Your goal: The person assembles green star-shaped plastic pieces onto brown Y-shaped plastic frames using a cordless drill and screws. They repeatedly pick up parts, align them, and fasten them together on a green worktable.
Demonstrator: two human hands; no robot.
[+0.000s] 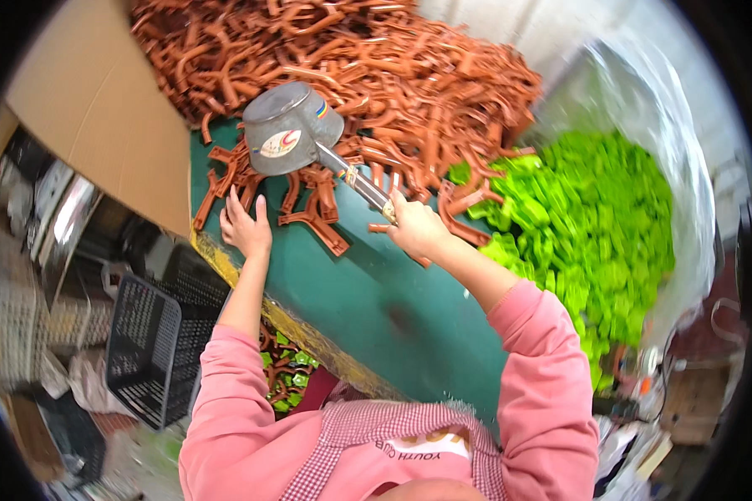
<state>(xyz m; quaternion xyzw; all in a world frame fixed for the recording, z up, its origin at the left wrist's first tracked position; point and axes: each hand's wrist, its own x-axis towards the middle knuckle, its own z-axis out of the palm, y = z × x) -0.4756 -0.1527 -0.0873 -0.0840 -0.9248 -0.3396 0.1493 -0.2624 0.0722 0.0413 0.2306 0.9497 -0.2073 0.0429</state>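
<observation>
My right hand (413,227) is wrapped around the dark patterned handle of a grey saucepan (291,134). The saucepan looks upside down, with a colourful sticker on its side, and sits over brown plastic pieces at the front of a large heap. Nearer the table's left edge, my left hand (248,227) has its fingers spread, holding nothing, with the fingertips beside a small cluster of brown branched pieces (220,179). Between my hands lie a few loose brown pieces (316,225). Whether my left fingertips touch the cluster I cannot tell.
The big heap of brown pieces (426,75) covers the far side of the green tabletop (376,309). Bright green pieces (593,225) pile up at right against clear plastic sheeting (685,167). A cardboard sheet (100,108) stands at left, above a dark plastic crate (146,334).
</observation>
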